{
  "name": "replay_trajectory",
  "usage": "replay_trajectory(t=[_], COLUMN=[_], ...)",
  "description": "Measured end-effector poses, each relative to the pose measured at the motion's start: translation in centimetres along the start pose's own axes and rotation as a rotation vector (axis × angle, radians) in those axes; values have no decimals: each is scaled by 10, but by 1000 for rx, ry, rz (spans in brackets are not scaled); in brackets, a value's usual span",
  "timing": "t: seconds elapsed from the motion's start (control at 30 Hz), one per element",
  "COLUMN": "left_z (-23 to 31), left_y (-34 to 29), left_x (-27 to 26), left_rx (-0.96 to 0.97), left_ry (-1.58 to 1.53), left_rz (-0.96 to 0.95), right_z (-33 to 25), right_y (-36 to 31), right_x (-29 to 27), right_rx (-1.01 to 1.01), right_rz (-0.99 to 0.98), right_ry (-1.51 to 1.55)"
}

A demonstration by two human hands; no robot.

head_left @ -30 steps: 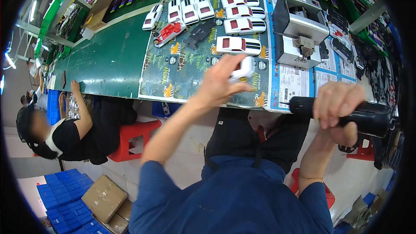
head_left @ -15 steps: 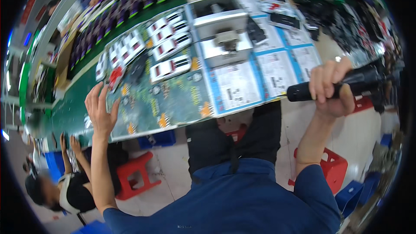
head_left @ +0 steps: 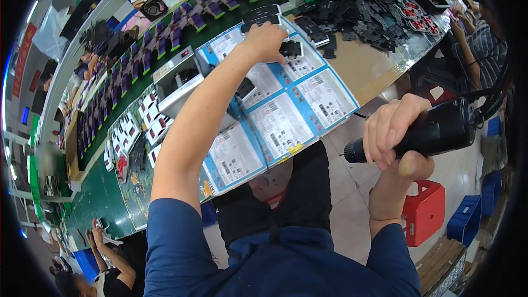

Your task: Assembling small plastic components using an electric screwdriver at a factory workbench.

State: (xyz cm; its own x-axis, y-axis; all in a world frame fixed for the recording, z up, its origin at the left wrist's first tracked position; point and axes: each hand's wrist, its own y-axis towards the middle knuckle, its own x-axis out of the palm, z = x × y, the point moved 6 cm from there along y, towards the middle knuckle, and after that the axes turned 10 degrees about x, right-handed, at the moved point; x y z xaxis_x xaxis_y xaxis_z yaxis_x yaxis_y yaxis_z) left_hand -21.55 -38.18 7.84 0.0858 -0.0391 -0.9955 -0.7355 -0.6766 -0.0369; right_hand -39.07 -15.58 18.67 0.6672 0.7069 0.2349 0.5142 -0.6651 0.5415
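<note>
My left hand reaches to the far side of the blue-bordered printed sheets. Its thumb and fingers are apart over a small black-and-white plastic part, and I cannot see a grip on it. Another black part lies just beyond the knuckles. In front of me on the right, my right hand is wrapped round a black electric screwdriver. Its thin bit points left, clear of the table edge. A cable runs from the tool's rear end.
A metal fixture with a small red display stands behind my left forearm. White toy-car-like shells lie left of it. Black plastic pieces are heaped at the far right. Purple-and-green parts line the back. A red stool stands at right.
My left hand has swung from the table's left side to the black parts beyond the sheets. The screwdriver has come nearer and left in my right hand. The view has turned right.
</note>
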Motion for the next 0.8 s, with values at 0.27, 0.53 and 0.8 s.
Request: replay_trajectory(t=[0.27,0.53,0.8], left_z=[22,49,98], left_y=[-22,-54,-122], left_x=[13,1,-8], left_rx=[-34,67,-351], left_ry=[-32,-45,-1072], left_rz=[227,421,672], right_z=[-6,2,8], right_y=[3,11,17], right_x=[-28,-31,-34], right_rx=[64,95,-21], right_rz=[365,328,476], right_ry=[83,75,114])
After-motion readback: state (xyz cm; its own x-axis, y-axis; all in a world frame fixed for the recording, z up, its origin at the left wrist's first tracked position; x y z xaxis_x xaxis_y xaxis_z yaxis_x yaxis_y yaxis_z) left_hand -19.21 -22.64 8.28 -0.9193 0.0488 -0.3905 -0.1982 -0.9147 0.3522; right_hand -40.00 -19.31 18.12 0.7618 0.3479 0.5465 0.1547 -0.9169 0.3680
